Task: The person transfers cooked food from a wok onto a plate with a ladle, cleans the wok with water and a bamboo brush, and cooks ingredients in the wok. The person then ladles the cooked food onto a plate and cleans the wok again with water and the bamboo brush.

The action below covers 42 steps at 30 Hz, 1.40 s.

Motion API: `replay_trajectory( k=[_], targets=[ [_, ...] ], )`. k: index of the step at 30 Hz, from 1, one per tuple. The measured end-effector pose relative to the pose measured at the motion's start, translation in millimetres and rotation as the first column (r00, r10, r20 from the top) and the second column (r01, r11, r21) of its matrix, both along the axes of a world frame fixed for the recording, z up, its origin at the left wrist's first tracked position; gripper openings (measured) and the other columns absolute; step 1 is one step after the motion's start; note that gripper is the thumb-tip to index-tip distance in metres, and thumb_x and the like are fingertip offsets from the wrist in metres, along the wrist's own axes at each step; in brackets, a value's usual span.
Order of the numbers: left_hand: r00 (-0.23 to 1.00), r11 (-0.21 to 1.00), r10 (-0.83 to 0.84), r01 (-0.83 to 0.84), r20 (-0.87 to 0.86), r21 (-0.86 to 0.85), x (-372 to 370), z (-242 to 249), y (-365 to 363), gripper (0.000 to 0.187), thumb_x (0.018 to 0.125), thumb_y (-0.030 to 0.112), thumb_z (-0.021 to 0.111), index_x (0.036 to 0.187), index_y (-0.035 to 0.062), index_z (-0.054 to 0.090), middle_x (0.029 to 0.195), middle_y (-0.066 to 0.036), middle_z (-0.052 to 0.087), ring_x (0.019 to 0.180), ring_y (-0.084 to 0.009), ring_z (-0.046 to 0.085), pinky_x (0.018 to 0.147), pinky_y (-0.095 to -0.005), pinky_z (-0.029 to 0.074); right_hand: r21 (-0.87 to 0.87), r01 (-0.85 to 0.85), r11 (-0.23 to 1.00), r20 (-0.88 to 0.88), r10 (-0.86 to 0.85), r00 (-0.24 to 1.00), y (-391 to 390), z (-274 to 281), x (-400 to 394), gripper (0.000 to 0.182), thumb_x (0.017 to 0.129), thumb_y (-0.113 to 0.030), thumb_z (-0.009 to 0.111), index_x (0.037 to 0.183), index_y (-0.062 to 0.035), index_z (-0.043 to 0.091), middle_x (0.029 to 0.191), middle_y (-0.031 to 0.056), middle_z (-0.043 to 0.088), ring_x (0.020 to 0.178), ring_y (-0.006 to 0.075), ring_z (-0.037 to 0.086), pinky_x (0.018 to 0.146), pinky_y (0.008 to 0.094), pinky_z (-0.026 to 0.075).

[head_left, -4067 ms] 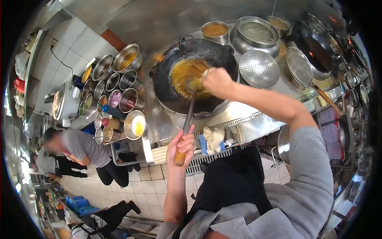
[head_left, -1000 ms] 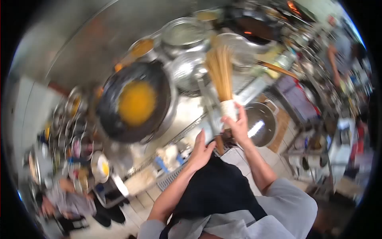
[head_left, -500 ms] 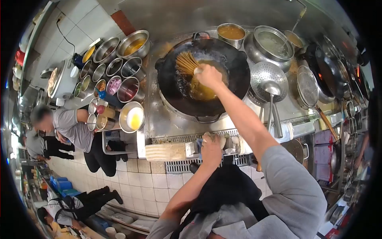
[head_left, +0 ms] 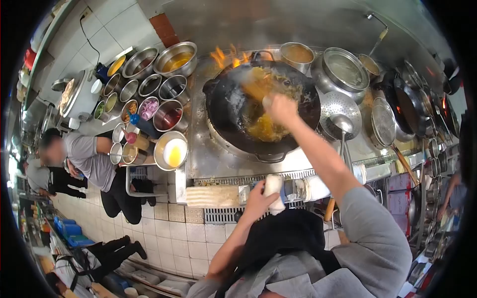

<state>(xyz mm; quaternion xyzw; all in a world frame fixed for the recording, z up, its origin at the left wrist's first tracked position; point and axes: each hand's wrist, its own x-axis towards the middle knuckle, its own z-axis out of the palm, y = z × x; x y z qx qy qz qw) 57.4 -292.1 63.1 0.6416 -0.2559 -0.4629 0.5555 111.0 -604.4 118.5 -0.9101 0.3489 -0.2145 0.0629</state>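
My right hand (head_left: 282, 110) is closed around the end of a bamboo wok brush (head_left: 255, 88), its bristles smeared by motion. It is over the large black wok (head_left: 218, 111) on the stove. Yellowish liquid (head_left: 266, 130) swirls and splashes in the wok, and whitish steam or spray shows near the brush. In front of the stove's edge, my left hand (head_left: 259, 199) grips a folded white cloth (head_left: 273, 192) that stands upright between thumb and fingers. Orange flames (head_left: 229, 57) rise behind the wok's far left rim.
Left of the wok stand metal pots of ingredients and a bowl (head_left: 170, 150) with white and yellow contents. To the right are a perforated strainer (head_left: 330, 111), a ladle (head_left: 341, 124) and a lidded-looking pot (head_left: 344, 69). A co-worker (head_left: 92, 154) stands at left.
My left hand has lifted the white cloth off the stove's front edge toward me. The brush has swept rightward in the wok, the liquid is splashing, and flames have appeared behind it.
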Motion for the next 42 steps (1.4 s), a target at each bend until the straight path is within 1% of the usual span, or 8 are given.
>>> replay_trajectory(
  k=[7, 10, 13, 21, 27, 30, 35, 42],
  targets=[
    [0.671, 0.922, 0.34, -0.374, -0.659, 0.096, 21, 26, 112, 0.05, 0.084, 0.004, 0.057, 0.131, -0.0031, 0.044, 0.111, -0.019, 0.062, 0.093, -0.0265, 0.066, 0.076, -0.0362, 0.056, 0.035, -0.015, 0.999, -0.424, 0.028, 0.905, 7, 62, -99, 0.029, 0.083, -0.035, 0.062, 0.103, -0.0149, 0.067, 0.08, 0.0135, 0.07, 0.073, 0.0358, 0.068, 0.064, 0.0466, 0.055],
    [0.566, 0.963, 0.145, -0.27, -0.811, -0.017, 23, 31, 127, 0.059, 0.083, 0.022, 0.058, 0.132, -0.0072, 0.042, 0.116, -0.026, 0.06, 0.086, -0.0254, 0.065, 0.076, -0.0324, 0.055, 0.011, 0.136, 0.991, -0.121, -0.134, 0.984, -71, 46, -44, 0.026, 0.082, -0.035, 0.061, 0.097, -0.0144, 0.069, 0.08, 0.0134, 0.07, 0.073, 0.033, 0.069, 0.066, 0.0452, 0.056],
    [0.584, 0.974, 0.118, -0.224, -0.803, -0.02, 22, 34, 117, 0.058, 0.083, 0.022, 0.057, 0.13, -0.0089, 0.043, 0.118, -0.027, 0.06, 0.083, -0.0248, 0.064, 0.073, -0.033, 0.054, 0.133, 0.088, 0.987, 0.138, -0.106, 0.985, -33, 17, 3, 0.022, 0.081, -0.033, 0.061, 0.091, -0.0147, 0.07, 0.077, 0.0166, 0.068, 0.073, 0.0336, 0.069, 0.067, 0.0445, 0.055],
    [0.665, 0.859, 0.433, -0.51, -0.609, 0.054, 14, 23, 167, 0.05, 0.085, 0.014, 0.055, 0.129, -0.0077, 0.044, 0.108, -0.023, 0.064, 0.09, -0.0302, 0.065, 0.075, -0.0385, 0.055, -0.044, -0.02, 0.999, -0.491, -0.005, 0.871, 9, 70, -114, 0.022, 0.079, -0.028, 0.064, 0.095, -0.0123, 0.068, 0.077, 0.013, 0.069, 0.072, 0.0288, 0.069, 0.06, 0.0404, 0.055],
    [0.729, 0.872, 0.407, -0.489, -0.55, -0.004, 18, 31, 138, 0.051, 0.086, 0.012, 0.055, 0.131, -0.0078, 0.042, 0.107, -0.022, 0.064, 0.095, -0.0317, 0.066, 0.076, -0.0373, 0.055, 0.071, 0.224, 0.972, -0.12, -0.214, 0.969, -26, 48, 14, 0.024, 0.082, -0.026, 0.057, 0.088, -0.0075, 0.07, 0.087, 0.0158, 0.071, 0.083, 0.0312, 0.07, 0.067, 0.0425, 0.056],
    [0.718, 0.882, 0.384, -0.472, -0.581, -0.001, 20, 20, 144, 0.049, 0.087, 0.016, 0.055, 0.129, -0.0066, 0.044, 0.105, -0.021, 0.065, 0.091, -0.0296, 0.066, 0.073, -0.0357, 0.055, 0.023, -0.141, 0.99, -0.108, 0.143, 0.984, 52, 11, -16, 0.024, 0.08, -0.028, 0.059, 0.094, -0.008, 0.064, 0.078, 0.0171, 0.068, 0.07, 0.035, 0.068, 0.064, 0.0454, 0.055],
    [0.549, 0.843, 0.483, -0.503, -0.682, 0.191, 11, 18, 183, 0.056, 0.084, 0.03, 0.06, 0.13, 0.002, 0.045, 0.106, -0.016, 0.064, 0.073, -0.0255, 0.064, 0.064, -0.034, 0.055, 0.025, -0.079, 0.997, -0.611, 0.078, 0.788, 47, 85, -108, 0.021, 0.081, -0.026, 0.06, 0.096, -0.0147, 0.068, 0.081, 0.013, 0.07, 0.079, 0.0274, 0.071, 0.066, 0.0406, 0.055],
    [0.624, 0.882, 0.398, -0.461, -0.673, 0.094, 9, 33, 150, 0.056, 0.079, 0.023, 0.059, 0.129, 0.0016, 0.046, 0.108, -0.017, 0.063, 0.073, -0.0251, 0.061, 0.063, -0.0341, 0.052, 0.17, 0.184, 0.968, -0.219, -0.145, 0.965, -17, 60, 1, 0.03, 0.082, -0.026, 0.053, 0.095, -0.0038, 0.07, 0.098, 0.0208, 0.07, 0.093, 0.0332, 0.069, 0.082, 0.0442, 0.054]
  ],
)
